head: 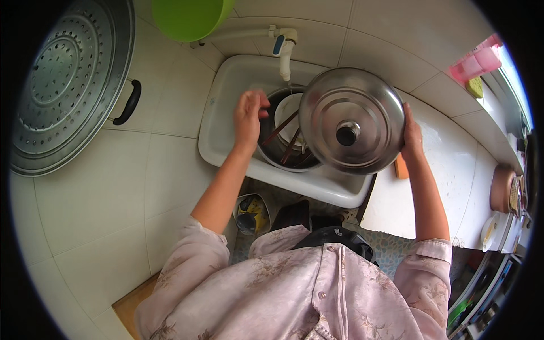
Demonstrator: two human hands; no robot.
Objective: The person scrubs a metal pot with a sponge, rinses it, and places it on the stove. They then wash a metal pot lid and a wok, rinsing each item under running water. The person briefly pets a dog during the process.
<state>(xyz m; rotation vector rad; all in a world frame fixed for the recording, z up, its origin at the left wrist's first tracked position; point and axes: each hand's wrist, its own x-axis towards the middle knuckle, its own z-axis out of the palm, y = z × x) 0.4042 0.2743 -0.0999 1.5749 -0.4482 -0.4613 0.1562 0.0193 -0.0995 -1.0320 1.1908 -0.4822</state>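
My right hand (412, 134) grips the right rim of a round metal pot lid (372, 123) with a dark knob, tilted over the right part of a white sink (231, 72). Raised over the sink's left part, my left hand (251, 110) has its fingers curled and partly blurred; nothing clearly shows in it. Between the hands, a metal pot (265, 156) stands in the sink below a white plastic tap (285, 63) with a blue handle. Inside the pot lie a white bowl (285, 111) and several brown chopsticks (281, 127). The lid hides the pot's right side.
A large perforated steamer tray (63, 80) with a black handle hangs at the left wall, beside a green basin (191, 17). Right of the sink is a white counter (442, 191) with an orange object (401, 166) and a copper-coloured pot (501, 189). A bin (253, 214) stands below.
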